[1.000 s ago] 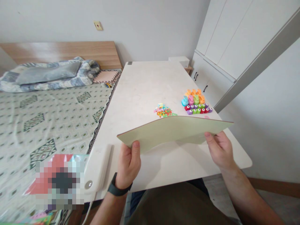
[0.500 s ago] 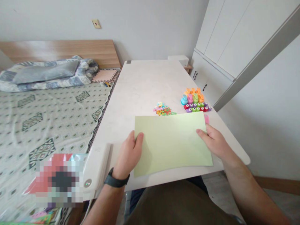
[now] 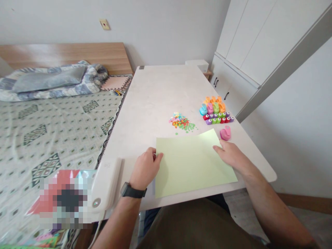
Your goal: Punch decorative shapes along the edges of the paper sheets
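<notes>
A pale green sheet of paper [image 3: 192,164] is low over the front of the white table [image 3: 160,90], its upper right corner bent upward. My left hand [image 3: 146,167] pinches its left edge, thumb on top and fingers behind. At the right edge, my right hand [image 3: 230,154] grips the sheet the same way. Just beyond that hand stands a pink craft punch [image 3: 225,133]. Past the sheet's far edge lies a loose heap of small paper cut-outs [image 3: 181,121] in green, red, yellow, pink and blue.
Rows of colourful craft punches [image 3: 216,110] stand along the table's right side. A white box-like device [image 3: 107,183] with a cable lies at the left front corner. The bed [image 3: 64,135] adjoins on the left, with red packaging [image 3: 64,174] near its edge. White cabinets [image 3: 233,76] stand at right.
Both hands have lowered the green sheet towards the table and nearer to me. The pink punch and more green cut-outs now show beyond it.
</notes>
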The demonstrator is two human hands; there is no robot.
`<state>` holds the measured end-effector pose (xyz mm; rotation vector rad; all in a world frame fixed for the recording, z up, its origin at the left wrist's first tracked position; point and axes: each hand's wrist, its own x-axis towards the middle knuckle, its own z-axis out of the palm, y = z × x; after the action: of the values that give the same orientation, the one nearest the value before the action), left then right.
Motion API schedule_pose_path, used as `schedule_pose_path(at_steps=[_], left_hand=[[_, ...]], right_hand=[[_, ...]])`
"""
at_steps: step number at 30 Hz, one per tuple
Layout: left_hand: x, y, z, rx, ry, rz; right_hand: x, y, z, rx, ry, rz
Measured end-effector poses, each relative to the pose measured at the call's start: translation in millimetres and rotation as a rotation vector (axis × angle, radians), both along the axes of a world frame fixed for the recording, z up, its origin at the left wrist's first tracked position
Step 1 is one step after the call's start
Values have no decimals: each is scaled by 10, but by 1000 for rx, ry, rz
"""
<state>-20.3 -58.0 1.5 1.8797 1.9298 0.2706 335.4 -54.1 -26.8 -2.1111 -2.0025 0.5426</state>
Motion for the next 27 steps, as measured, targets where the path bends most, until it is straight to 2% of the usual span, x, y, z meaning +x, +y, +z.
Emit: schedule_pose_path(at_steps=[3,9,12,20,27], left_hand=[[-19,-18,-7,7,-57,-6],[-6,-25,-12,17,-65,2],[-2,-27,-3,11,-72,4],[6,-31,7,-1,-75,5],[6,-33,16,-7,-77,12]], right_hand=[[22,-40,-25,65,-27,-8],[-14,-140,27,170,-118,-135],[-29,-178,27,212,-119,-153],[-12,-180,-51,361,62,-222],[-19,-157,9,351,137,-229]])
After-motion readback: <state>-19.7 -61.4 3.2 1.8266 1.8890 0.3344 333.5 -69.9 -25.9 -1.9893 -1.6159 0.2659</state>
